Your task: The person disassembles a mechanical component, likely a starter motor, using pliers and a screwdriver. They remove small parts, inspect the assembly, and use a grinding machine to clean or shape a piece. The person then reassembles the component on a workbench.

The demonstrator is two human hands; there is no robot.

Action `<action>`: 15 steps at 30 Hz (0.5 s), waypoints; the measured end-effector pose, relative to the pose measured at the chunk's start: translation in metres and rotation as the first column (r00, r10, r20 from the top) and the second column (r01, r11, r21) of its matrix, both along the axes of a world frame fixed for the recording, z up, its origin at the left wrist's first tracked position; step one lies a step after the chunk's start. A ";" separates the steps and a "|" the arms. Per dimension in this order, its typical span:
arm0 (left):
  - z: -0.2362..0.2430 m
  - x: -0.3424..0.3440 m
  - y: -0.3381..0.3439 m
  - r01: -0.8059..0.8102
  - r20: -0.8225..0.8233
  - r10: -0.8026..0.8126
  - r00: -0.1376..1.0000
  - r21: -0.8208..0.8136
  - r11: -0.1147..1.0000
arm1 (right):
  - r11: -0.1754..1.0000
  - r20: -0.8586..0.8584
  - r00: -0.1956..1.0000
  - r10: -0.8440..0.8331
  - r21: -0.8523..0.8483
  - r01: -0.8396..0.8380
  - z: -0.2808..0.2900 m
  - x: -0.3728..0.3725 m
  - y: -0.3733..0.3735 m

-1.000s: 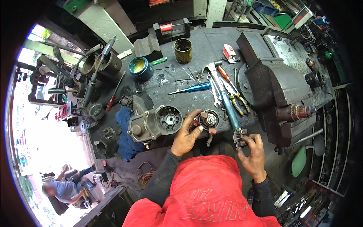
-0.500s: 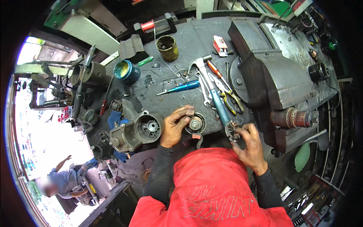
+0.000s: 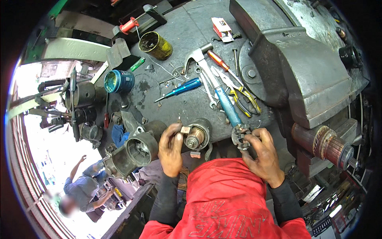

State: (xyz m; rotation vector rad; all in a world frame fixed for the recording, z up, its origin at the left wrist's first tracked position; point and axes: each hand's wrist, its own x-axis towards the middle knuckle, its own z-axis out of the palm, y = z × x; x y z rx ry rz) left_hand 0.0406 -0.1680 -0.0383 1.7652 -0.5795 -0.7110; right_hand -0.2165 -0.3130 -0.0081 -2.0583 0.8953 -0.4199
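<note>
My left hand [image 3: 171, 149] is closed, thumb and fingertips on a small block-shaped carbon brush [image 3: 185, 130] at the left rim of a round motor housing [image 3: 205, 126]. Inside the housing stands an armature [image 3: 194, 137] with a copper commutator and a shaft end. A second carbon brush [image 3: 195, 154] hangs outside the near rim. My right hand [image 3: 262, 157] pinches a ring-shaped brush holder plate [image 3: 238, 138], held upright to the right of the housing, by the hammer's handle end. Left of my left hand lies a grey cast starter housing [image 3: 137, 153], its round mouth facing up.
A blue-handled claw hammer [image 3: 219, 85], pliers [image 3: 238, 95], wrenches [image 3: 208, 89] and screwdrivers [image 3: 179, 89] lie on the bench. A large vise [image 3: 302, 71] stands at right, another armature [image 3: 322, 143] beside it. A blue tub [image 3: 121, 81] and yellow can [image 3: 157, 46] stand far left. Someone works at lower left.
The view has shifted, and the motor housing now appears more tilted, showing more of its commutator. Both hands keep their grips; the left has slid slightly outward with the brush.
</note>
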 end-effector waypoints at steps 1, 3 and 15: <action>0.004 -0.011 0.009 -0.016 0.025 0.017 1.000 -0.037 0.999 | 1.000 -0.013 1.000 -0.007 -0.004 0.007 -0.001 -0.002 0.000; 0.009 -0.032 0.023 0.035 0.221 -0.022 0.975 -0.053 0.998 | 0.999 -0.030 0.999 -0.029 -0.017 0.028 -0.005 -0.003 0.001; 0.002 -0.060 0.014 -0.025 0.540 -0.021 0.842 0.079 0.997 | 0.994 -0.022 1.000 0.017 -0.106 -0.019 -0.024 0.024 -0.019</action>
